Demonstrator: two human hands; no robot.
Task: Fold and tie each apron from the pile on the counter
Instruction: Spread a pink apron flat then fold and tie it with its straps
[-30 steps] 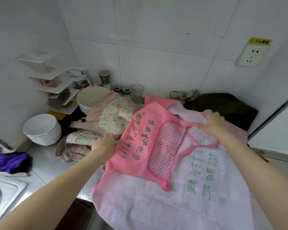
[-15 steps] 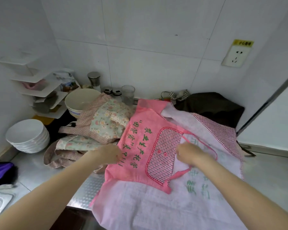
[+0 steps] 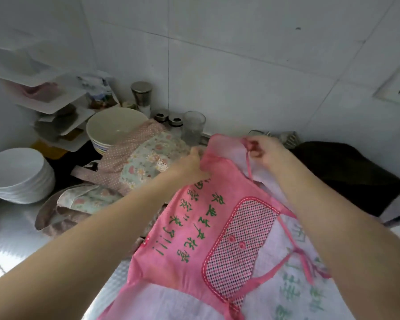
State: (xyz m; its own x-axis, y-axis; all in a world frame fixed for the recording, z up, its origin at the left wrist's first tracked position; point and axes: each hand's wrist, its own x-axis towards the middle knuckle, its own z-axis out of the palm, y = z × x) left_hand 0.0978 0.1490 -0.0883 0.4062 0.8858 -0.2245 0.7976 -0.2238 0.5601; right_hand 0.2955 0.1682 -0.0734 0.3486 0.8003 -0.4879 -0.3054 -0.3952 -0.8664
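1. The pink apron [image 3: 194, 241] is being spread across the front of the counter [image 3: 16, 236], part folded, its green lettering and checked pocket [image 3: 238, 248] facing up; a paler layer of the same cloth is lying under it toward the near edge

2. The far left corner of the apron is being gripped by the left hand [image 3: 189, 167], fingers curled into the cloth, apparently so that this edge is being kept taut and lined up

3. A thin pink strap [image 3: 248, 162] is being pinched at the top edge by the right hand [image 3: 263, 151], fingers curled narrowly round it; it is judged that the strap is being drawn clear of the fold, since loose ties would otherwise be trapped inside

4. A second tie [image 3: 303, 257] is lying loose over the pale cloth beside the right forearm, not yet gathered

5. The remaining pile is being left just beside the left hand: a floral apron [image 3: 148, 158] is resting against stacked bowls [image 3: 116, 125], with another floral piece [image 3: 90, 197] below it, both unfolded

6. A dark cloth [image 3: 346, 176] is lying to the right, by the wall, and white plates [image 3: 16, 174] are stacked at the far left

7. The fold is judged to be at an early stage, with tying not yet begun
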